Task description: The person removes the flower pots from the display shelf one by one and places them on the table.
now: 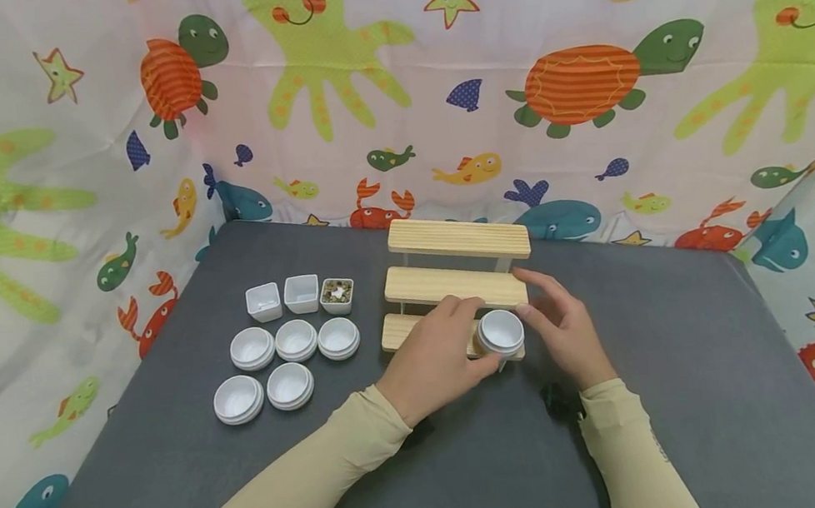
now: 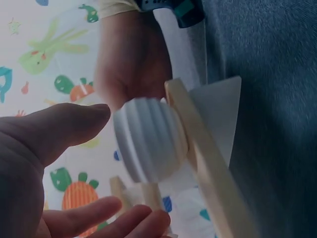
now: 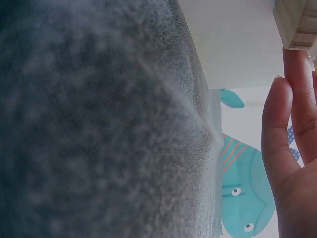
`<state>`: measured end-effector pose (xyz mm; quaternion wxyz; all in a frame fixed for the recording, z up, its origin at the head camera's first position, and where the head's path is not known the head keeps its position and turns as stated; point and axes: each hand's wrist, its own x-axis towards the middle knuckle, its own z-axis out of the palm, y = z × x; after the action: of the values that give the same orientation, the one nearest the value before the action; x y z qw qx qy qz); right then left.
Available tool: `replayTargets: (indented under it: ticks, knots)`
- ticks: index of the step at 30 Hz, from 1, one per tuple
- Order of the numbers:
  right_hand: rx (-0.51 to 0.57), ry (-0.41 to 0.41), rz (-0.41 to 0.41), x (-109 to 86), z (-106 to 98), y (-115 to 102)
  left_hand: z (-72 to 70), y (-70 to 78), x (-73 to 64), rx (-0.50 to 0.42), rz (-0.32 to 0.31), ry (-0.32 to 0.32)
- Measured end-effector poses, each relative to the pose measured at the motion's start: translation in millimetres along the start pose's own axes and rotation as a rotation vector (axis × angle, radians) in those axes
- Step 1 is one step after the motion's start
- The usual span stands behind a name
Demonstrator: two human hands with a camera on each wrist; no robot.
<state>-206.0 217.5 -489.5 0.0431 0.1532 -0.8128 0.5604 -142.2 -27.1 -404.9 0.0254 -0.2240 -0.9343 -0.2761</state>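
A white round ribbed pot (image 1: 501, 331) stands at the right end of the lowest step of a three-tier wooden stand (image 1: 456, 280). My left hand (image 1: 434, 356) is beside it, thumb and fingers spread around it. In the left wrist view, a gap shows between that hand's thumb (image 2: 74, 124) and the ribbed side of the pot (image 2: 148, 140). My right hand (image 1: 566, 332) is at the stand's right side, its fingers loosely extended and the index finger at the middle step's end. In the right wrist view, its fingertips come up to a wooden step end (image 3: 299, 25).
Left of the stand, several white round dishes (image 1: 252, 349) sit in two rows on the grey tabletop (image 1: 177, 481). Behind them are two white square pots (image 1: 302, 294) and a third with speckled filling (image 1: 337, 294). A sea-animal curtain (image 1: 392, 121) hangs around the table.
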Motion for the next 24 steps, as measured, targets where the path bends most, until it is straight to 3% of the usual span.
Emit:
replayTargets:
  ticks: [13, 24]
  knots:
    - [-0.04, -0.002, 0.012, -1.2, 0, -3, 28.8, 13.7, 11.7, 0.031, -0.025, 0.05]
    - [-0.013, 0.002, 0.019, -0.1, 0, -1, 39.3, 19.1, 16.2, 0.045, -0.011, 0.096]
